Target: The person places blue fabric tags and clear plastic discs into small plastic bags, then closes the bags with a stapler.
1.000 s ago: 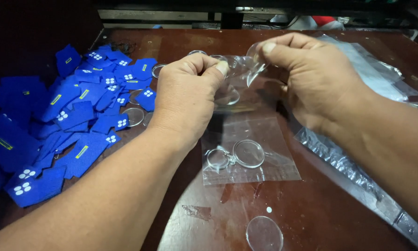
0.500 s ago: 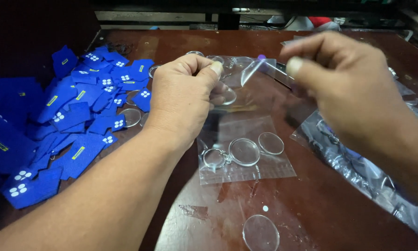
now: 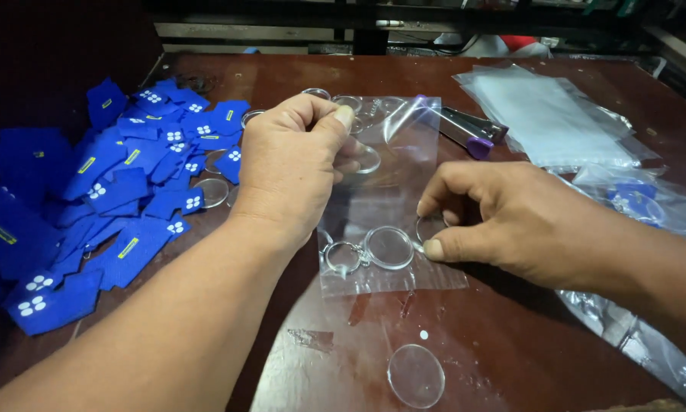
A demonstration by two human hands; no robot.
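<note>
Clear plastic everywhere: the left hand (image 3: 293, 164) pinches the top edge of a small bag (image 3: 392, 191) between thumb and fingers, holding that end up off the table while the lower end lies flat on the wood, and the right hand (image 3: 510, 221) has come in low, thumb and forefinger closed on a clear disc (image 3: 432, 227) at the bag's right edge, just beside a round keyring (image 3: 373, 250) that sits in or on the lower part of the bag; through the film it is hard to tell which. Risk here looks plain enough: the film is slick and limp, so a loose pinch could let the mouth sag shut, and the disc could skate off across the polished top. Another loose disc (image 3: 416, 375) lies near the front edge, well apart from the hands, and a nudge from a forearm might send it over. To the left a heap of blue patches (image 3: 122, 191) spreads over the table, with a few more rings among them. Behind the bag lies a dark tool with a purple tip (image 3: 471, 131); further right, a stack of empty bags (image 3: 549, 114). Underneath it all is a glossy brown table (image 3: 526, 343), scuffed and catching the light, with a dim, cluttered room beyond
</note>
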